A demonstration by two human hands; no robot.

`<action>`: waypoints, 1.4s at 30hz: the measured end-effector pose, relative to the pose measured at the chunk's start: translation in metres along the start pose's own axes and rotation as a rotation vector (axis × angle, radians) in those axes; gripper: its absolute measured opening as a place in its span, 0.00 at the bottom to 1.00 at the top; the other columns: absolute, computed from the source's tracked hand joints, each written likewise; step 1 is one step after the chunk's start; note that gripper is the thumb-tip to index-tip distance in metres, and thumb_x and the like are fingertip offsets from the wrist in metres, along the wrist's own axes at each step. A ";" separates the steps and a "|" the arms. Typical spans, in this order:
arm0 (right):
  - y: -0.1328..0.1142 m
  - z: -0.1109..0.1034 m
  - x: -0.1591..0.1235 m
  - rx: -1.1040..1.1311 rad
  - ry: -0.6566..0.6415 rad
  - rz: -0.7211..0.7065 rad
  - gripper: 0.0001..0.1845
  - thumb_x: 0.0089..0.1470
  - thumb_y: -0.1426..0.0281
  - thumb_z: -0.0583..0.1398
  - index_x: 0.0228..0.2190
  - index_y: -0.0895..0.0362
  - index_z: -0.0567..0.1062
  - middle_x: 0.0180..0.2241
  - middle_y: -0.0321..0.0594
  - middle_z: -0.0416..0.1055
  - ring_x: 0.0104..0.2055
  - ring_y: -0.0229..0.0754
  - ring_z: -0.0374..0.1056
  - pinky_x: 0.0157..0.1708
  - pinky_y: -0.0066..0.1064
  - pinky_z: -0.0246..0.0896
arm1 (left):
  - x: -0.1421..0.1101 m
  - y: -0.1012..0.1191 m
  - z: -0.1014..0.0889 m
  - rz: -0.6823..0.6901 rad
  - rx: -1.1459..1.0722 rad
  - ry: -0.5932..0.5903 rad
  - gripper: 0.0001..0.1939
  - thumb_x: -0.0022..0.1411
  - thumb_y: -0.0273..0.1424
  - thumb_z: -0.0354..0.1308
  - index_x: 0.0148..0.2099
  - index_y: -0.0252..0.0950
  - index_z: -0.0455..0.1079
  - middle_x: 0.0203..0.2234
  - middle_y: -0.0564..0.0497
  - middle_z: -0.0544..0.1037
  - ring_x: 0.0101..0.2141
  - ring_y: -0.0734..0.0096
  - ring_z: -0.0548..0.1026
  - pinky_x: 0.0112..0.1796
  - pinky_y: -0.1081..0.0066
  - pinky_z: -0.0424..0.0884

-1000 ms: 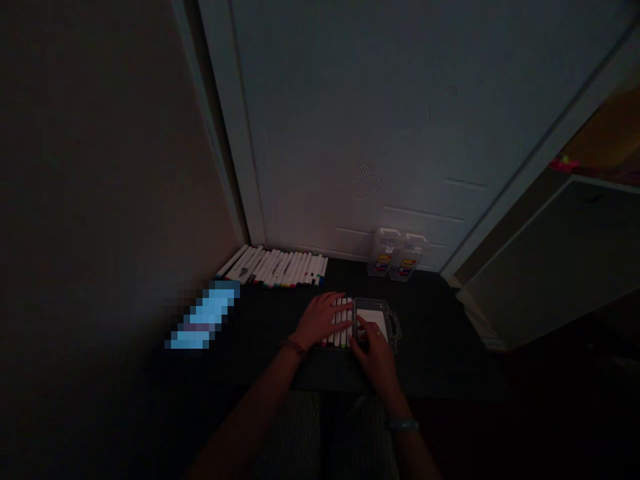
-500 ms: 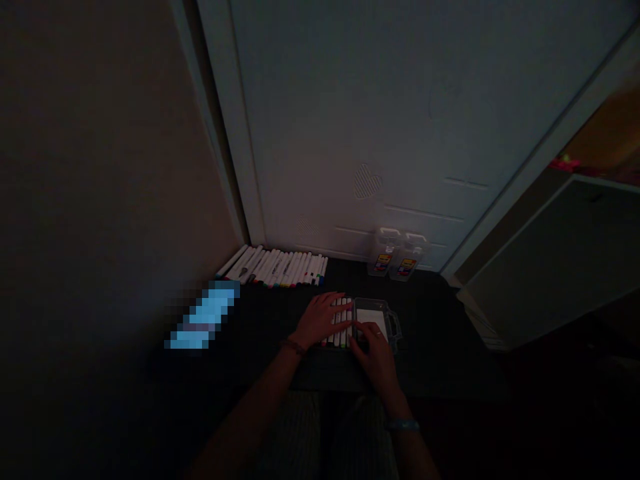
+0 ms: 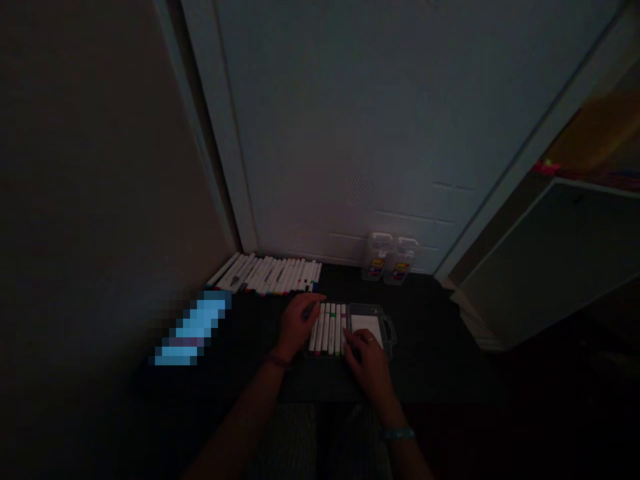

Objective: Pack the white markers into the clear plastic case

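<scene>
White markers (image 3: 326, 330) lie side by side in the left half of an open clear case (image 3: 391, 339) on the dark counter (image 3: 430, 360). The left hand (image 3: 295, 323) is at their left side, fingers bent; whether its grip has closed on anything, I cannot tell. The right hand (image 3: 371, 363) curls by the rightmost marker, partly over a white card (image 3: 364, 325), its grip also unclear. Loose markers (image 3: 280, 275) line the back left, and two clear boxes (image 3: 400, 270) stand by the door (image 3: 340, 120)
</scene>
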State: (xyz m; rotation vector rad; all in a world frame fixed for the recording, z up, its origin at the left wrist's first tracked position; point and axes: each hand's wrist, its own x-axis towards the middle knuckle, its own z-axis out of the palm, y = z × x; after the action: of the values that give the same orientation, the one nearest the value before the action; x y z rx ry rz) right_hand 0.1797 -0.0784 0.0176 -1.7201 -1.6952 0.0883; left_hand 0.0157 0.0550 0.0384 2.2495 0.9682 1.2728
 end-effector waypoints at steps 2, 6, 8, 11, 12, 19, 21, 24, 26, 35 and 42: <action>-0.002 -0.002 0.001 -0.013 -0.004 -0.003 0.20 0.58 0.69 0.54 0.52 0.49 0.67 0.40 0.41 0.66 0.41 0.42 0.66 0.43 0.34 0.64 | -0.002 0.000 -0.008 0.021 0.068 -0.037 0.14 0.66 0.33 0.45 0.47 0.40 0.69 0.46 0.50 0.73 0.50 0.67 0.68 0.53 0.62 0.62; -0.005 -0.005 0.003 -0.082 -0.015 -0.025 0.29 0.55 0.64 0.57 0.58 0.47 0.59 0.42 0.42 0.65 0.40 0.44 0.66 0.41 0.36 0.64 | -0.017 0.008 -0.021 0.103 0.247 -0.240 0.28 0.60 0.43 0.53 0.61 0.43 0.57 0.60 0.48 0.58 0.60 0.56 0.54 0.57 0.54 0.54; -0.006 -0.006 0.004 -0.128 -0.017 -0.041 0.32 0.54 0.61 0.58 0.59 0.46 0.58 0.44 0.43 0.64 0.41 0.46 0.65 0.41 0.38 0.64 | -0.030 0.013 -0.025 0.140 0.292 -0.342 0.43 0.51 0.51 0.58 0.65 0.42 0.49 0.65 0.46 0.46 0.63 0.49 0.45 0.58 0.52 0.52; -0.005 -0.005 0.004 -0.178 -0.031 -0.066 0.30 0.53 0.59 0.59 0.57 0.45 0.61 0.45 0.44 0.63 0.44 0.48 0.64 0.41 0.40 0.63 | -0.045 0.014 -0.025 0.147 0.323 -0.423 0.50 0.46 0.54 0.60 0.66 0.44 0.45 0.66 0.46 0.38 0.63 0.45 0.39 0.57 0.50 0.51; -0.005 -0.005 0.003 -0.188 -0.034 -0.073 0.29 0.53 0.59 0.59 0.56 0.45 0.62 0.46 0.44 0.63 0.44 0.48 0.63 0.41 0.40 0.63 | -0.048 0.013 -0.024 0.145 0.327 -0.437 0.50 0.46 0.54 0.60 0.66 0.44 0.45 0.66 0.47 0.37 0.63 0.46 0.39 0.57 0.50 0.51; -0.005 -0.003 0.002 -0.196 -0.022 -0.090 0.21 0.56 0.63 0.57 0.52 0.44 0.67 0.49 0.42 0.63 0.47 0.48 0.62 0.44 0.40 0.61 | -0.050 0.003 -0.020 0.162 0.290 -0.475 0.40 0.52 0.49 0.59 0.64 0.47 0.51 0.64 0.49 0.49 0.63 0.52 0.46 0.57 0.51 0.53; -0.005 -0.003 0.001 -0.190 -0.024 -0.089 0.20 0.57 0.64 0.56 0.52 0.44 0.67 0.50 0.41 0.62 0.48 0.47 0.61 0.44 0.40 0.61 | -0.049 0.003 -0.021 0.161 0.276 -0.478 0.37 0.54 0.48 0.59 0.63 0.47 0.52 0.63 0.50 0.52 0.62 0.54 0.48 0.57 0.52 0.54; -0.005 -0.003 0.001 -0.182 -0.025 -0.085 0.19 0.58 0.65 0.55 0.51 0.43 0.68 0.51 0.40 0.62 0.49 0.47 0.61 0.46 0.40 0.60 | -0.049 0.003 -0.022 0.153 0.263 -0.488 0.36 0.54 0.48 0.58 0.63 0.48 0.53 0.63 0.51 0.52 0.62 0.55 0.48 0.58 0.53 0.54; -0.006 -0.004 0.001 -0.179 -0.027 -0.086 0.19 0.58 0.66 0.55 0.51 0.43 0.68 0.51 0.40 0.62 0.48 0.47 0.61 0.46 0.41 0.60 | -0.049 0.003 -0.022 0.146 0.259 -0.491 0.36 0.54 0.48 0.58 0.62 0.48 0.54 0.63 0.51 0.52 0.63 0.55 0.47 0.58 0.53 0.54; -0.010 -0.009 0.000 -0.214 -0.054 -0.123 0.23 0.55 0.62 0.58 0.53 0.40 0.65 0.53 0.40 0.60 0.49 0.49 0.61 0.46 0.42 0.60 | -0.050 0.002 -0.020 0.134 0.245 -0.482 0.35 0.52 0.47 0.60 0.61 0.48 0.57 0.62 0.50 0.55 0.62 0.54 0.48 0.57 0.51 0.54; -0.006 -0.007 0.000 -0.231 -0.091 -0.142 0.25 0.51 0.57 0.61 0.51 0.38 0.67 0.53 0.39 0.62 0.48 0.51 0.60 0.43 0.43 0.61 | -0.051 0.001 -0.021 0.137 0.249 -0.484 0.34 0.54 0.47 0.59 0.62 0.49 0.55 0.63 0.52 0.53 0.62 0.56 0.48 0.58 0.53 0.54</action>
State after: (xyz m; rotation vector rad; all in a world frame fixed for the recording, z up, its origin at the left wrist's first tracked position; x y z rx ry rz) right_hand 0.1783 -0.0815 0.0258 -1.7763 -1.9532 -0.0995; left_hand -0.0194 0.0175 0.0196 2.6750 0.8315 0.6212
